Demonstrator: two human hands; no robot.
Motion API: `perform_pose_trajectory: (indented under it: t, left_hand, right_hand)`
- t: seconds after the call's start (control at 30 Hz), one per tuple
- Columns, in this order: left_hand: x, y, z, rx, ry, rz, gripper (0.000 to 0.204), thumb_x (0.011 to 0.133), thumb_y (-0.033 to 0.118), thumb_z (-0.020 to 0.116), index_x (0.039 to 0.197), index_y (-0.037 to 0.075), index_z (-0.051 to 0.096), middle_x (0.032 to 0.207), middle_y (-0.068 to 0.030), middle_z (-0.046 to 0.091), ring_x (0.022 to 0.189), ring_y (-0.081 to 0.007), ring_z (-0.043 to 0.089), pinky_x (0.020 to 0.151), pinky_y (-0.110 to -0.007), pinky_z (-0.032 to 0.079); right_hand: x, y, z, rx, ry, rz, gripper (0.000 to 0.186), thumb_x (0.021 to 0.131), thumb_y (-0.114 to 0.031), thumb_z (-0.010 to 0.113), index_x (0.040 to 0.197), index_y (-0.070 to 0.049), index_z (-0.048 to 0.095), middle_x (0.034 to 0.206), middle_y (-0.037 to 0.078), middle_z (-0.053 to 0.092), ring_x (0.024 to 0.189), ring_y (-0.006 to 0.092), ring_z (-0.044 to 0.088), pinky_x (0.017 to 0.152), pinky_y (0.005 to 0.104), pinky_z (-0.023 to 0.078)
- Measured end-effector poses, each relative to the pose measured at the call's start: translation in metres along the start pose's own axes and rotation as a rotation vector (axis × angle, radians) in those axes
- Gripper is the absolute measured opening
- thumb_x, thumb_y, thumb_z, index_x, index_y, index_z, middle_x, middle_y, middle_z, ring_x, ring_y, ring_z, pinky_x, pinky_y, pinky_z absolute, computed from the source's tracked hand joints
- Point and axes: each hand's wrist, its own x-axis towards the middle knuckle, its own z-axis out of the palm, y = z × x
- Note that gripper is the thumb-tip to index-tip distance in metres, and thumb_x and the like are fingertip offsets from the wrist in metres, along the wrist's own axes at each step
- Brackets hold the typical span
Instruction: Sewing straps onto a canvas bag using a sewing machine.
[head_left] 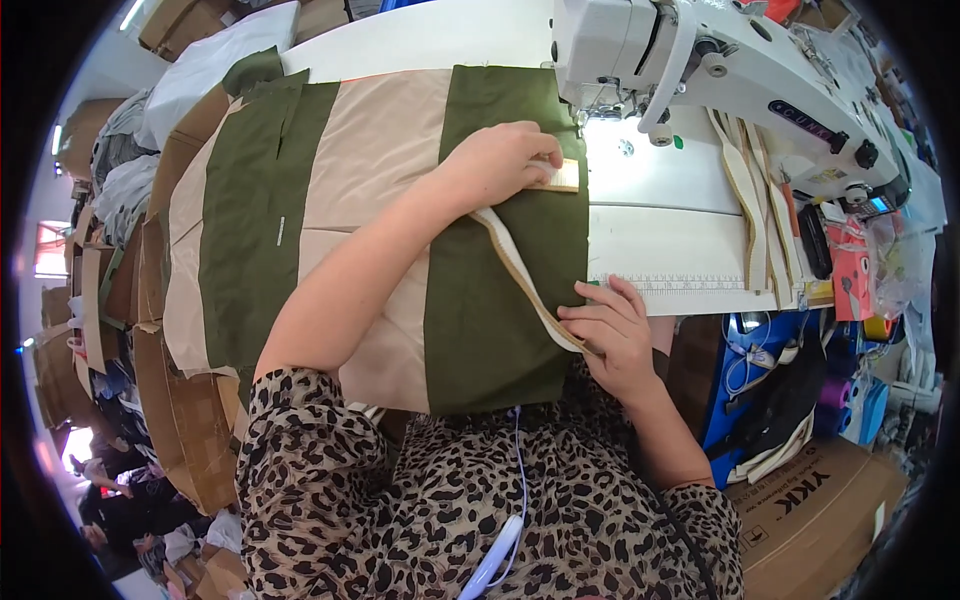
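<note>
A large fabric panel (375,150) with wide dark green and beige stripes spreads over the table and down onto my lap. My left hand (500,168) is closed over a cream webbing strap (522,268) with tan edges, pressing its end onto the dark green stripe by the panel's right edge. From there the strap hangs in a loose curve to my right hand (612,335), whose fingers are bent over it beside the panel's lower right edge. My right thumb is mostly hidden. Just beyond my left hand, the sewing machine (640,70) stands with its needle area lit.
More straps (745,200) lie right of the machine, near a ruler scale (680,283) along the table's front. A cardboard box (820,520) sits low on the right. Cardboard (180,420) and piled cloth (120,215) crowd the left. A pink package (850,275) is at the table's right end.
</note>
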Motion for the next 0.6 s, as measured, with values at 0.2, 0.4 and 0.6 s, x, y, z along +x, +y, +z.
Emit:
perform_pose_trajectory:
  t: [0.2,0.4,0.6]
  left_hand:
    - [0.009,-0.008,0.005,0.109,0.014,0.146,0.017,0.085,0.017,0.07,0.101,0.013,0.075,0.104,-0.0027,0.069,0.099,-0.0257,0.066,0.084,-0.038,0.053]
    - [0.002,0.008,0.021,0.484,0.151,0.344,0.011,0.086,0.012,0.068,0.096,0.013,0.073,0.11,0.0022,0.071,0.104,-0.0213,0.065,0.09,-0.037,0.053]
    - [-0.008,0.012,0.027,0.313,0.211,0.28,0.013,0.088,0.014,0.069,0.1,0.011,0.074,0.113,0.0,0.072,0.105,-0.0218,0.068,0.09,-0.037,0.055]
  right_hand:
    - [0.001,0.0,-0.001,0.048,-0.046,0.02,0.016,0.079,-0.006,0.074,0.094,-0.01,0.071,0.107,0.001,0.072,0.119,0.0221,0.065,0.111,0.047,0.041]
    - [0.005,-0.005,-0.007,0.014,-0.058,0.066,0.02,0.079,-0.005,0.072,0.098,-0.009,0.071,0.116,0.004,0.07,0.121,0.0235,0.063,0.111,0.0463,0.041]
    - [0.012,-0.006,-0.017,0.02,-0.14,0.046,0.019,0.077,-0.007,0.074,0.096,-0.008,0.071,0.119,0.004,0.069,0.123,0.0226,0.06,0.109,0.0445,0.041]
